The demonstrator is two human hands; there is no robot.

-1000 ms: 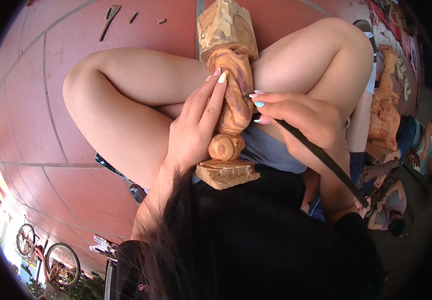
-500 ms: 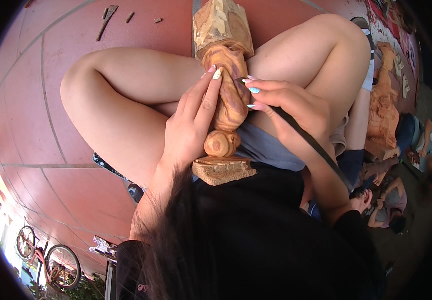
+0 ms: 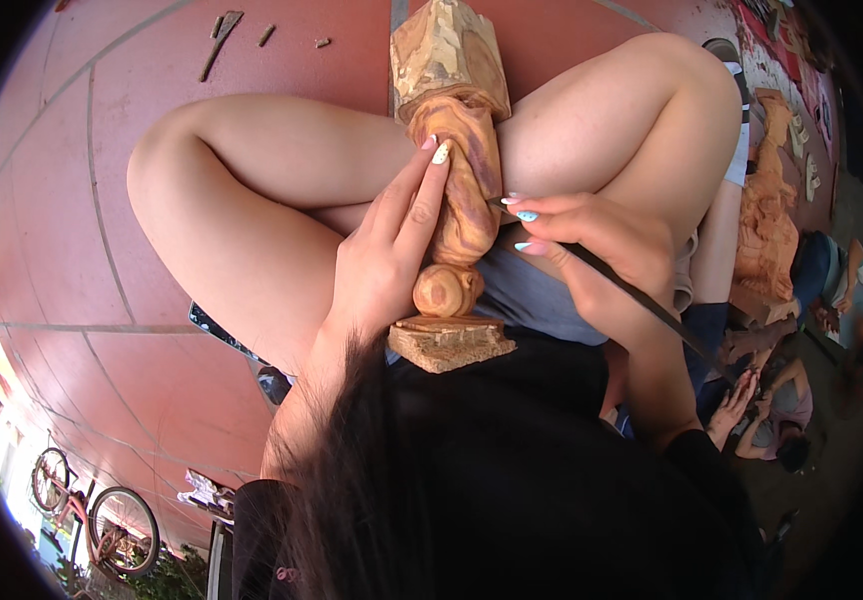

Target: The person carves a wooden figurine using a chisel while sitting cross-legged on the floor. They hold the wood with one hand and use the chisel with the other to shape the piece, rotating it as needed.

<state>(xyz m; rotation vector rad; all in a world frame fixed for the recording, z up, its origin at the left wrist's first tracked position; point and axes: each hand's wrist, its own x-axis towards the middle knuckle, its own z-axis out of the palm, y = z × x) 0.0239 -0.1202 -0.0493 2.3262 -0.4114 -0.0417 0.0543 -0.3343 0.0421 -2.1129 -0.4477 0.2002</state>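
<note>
A carved wooden piece [image 3: 470,205] lies lengthwise between my bent legs, with a twisted middle, a rough square block at its far end, and a ball and a square base at the near end. My left hand [image 3: 387,245] steadies it from the left, two fingers stretched along the twisted part; its thumb is hidden. My right hand [image 3: 607,245] is closed in a pinch on a long, dark, narrow file [image 3: 642,298]. The file's tip meets the right side of the twist, and its shaft slants back under my right forearm.
Several small dark scraps [image 3: 220,45] lie on the red tiled floor [image 3: 192,70] at the far left. A larger reddish carving [image 3: 767,220] stands at the right, near other people [image 3: 787,400]. A bicycle [image 3: 102,530] is at the lower left.
My right hand and the file have shifted toward me and slightly right, so the tip sits lower along the twist. The left hand keeps its place on the wood.
</note>
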